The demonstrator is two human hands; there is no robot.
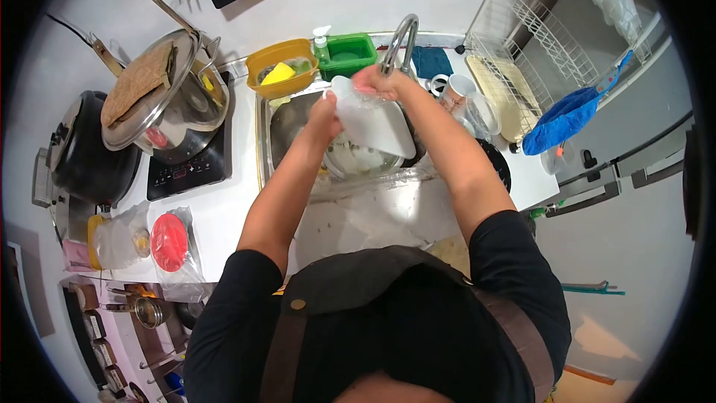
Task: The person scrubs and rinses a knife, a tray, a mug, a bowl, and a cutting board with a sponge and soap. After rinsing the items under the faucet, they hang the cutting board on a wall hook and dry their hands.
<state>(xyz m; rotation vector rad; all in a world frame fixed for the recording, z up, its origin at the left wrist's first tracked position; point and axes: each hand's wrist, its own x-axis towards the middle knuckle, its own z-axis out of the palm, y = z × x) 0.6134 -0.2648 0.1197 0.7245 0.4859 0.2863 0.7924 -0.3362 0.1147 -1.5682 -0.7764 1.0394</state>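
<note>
1. Both hands are up over the sink (277, 131), and both are clamped on the same thing: a white plastic container (375, 122), tilted, held right under the curved faucet (400, 43).
2. Left hand (326, 114) grips the container's near-left edge, fingers wrapped onto it; right hand (375, 79) is closed over the top end, close to the spout. No gap between either hand and the container; it sits squarely between them, above the basin.
3. Biggest worry, as I read it: a wet, smooth container held at a slant over a metal bowl (356, 160) with dishes in it. A slip from either hand and it drops straight onto that pile.
4. Next risk: the right hand is nearly touching the faucet, so a quick turn of the container could knock against the spout and spray water onto the surface (224, 209).
5. Off to the left, a steel pot (186, 108) with its lid (138, 97) propped askew sits on the induction hob (188, 168). Well apart from the hands.
6. Smaller items: yellow tub (283, 67) and green tub (349, 54) behind the sink, mugs (453, 89) just right of the faucet, within elbow range.
</note>
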